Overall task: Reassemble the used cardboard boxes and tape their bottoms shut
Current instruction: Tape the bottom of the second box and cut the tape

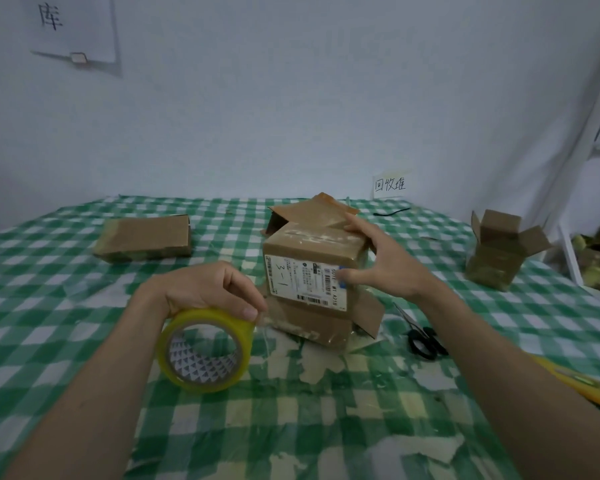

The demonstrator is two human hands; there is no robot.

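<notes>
Centrally on the checked counter (84, 341) stands a worn brown cardboard box (312, 271), shipping label marked "3-1". The right hand (378, 261) steadies it, fingers spread; the left hand (205, 289) grips a yellowish tape roll (203, 351).

I see a tabletop (84, 341) covered by a green-and-white checked cloth, worn through in pale patches near me. A flattened cardboard box (144, 238) lies far left. A labelled cardboard box (312, 282) stands at the middle, its flaps splayed against the cloth. A small open box (499, 254) stands far right. Black scissors (421, 337) lie just right of the middle box, and a yellow utility knife (586, 382) rests near the right edge.
</notes>
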